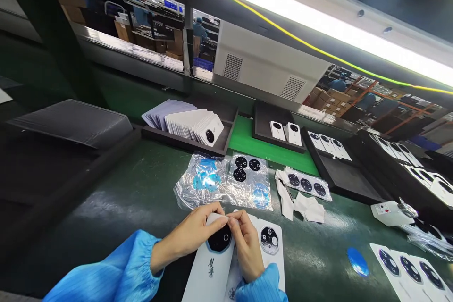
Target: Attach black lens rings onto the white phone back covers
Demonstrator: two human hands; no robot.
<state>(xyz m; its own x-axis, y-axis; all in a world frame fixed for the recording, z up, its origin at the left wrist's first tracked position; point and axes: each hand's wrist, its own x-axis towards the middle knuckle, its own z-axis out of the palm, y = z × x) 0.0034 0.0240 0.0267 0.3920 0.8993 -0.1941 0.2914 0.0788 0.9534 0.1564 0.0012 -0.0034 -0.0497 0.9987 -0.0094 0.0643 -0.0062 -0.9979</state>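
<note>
Both hands meet at the top end of a white plastic phone back cover with a dark rounded camera window (212, 264), which lies face up on the dark green conveyor belt (141, 193) just in front of the person. The left hand (193, 236), in a bright blue sleeve, grasps the cover's upper left corner with fingers curled over the edge. The right hand (247, 247) pinches its thumb and forefinger together right at the cover's top edge, above the camera window; something small and pale seems to be held between them, but it is too small to tell for certain.

Just right of that cover, touching or nearly so, lies a second white back cover with a fitted round lens ring (271, 245). Beyond the hands rest crinkled clear plastic sheets carrying black round lens pieces and blue film tabs (226, 181), and near them a few crumpled white paper strips (300, 203). Farther back, a black tray holds a fanned stack of white back covers (193, 125). A loose blue oval film (358, 261) lies on the belt to the right.
</note>
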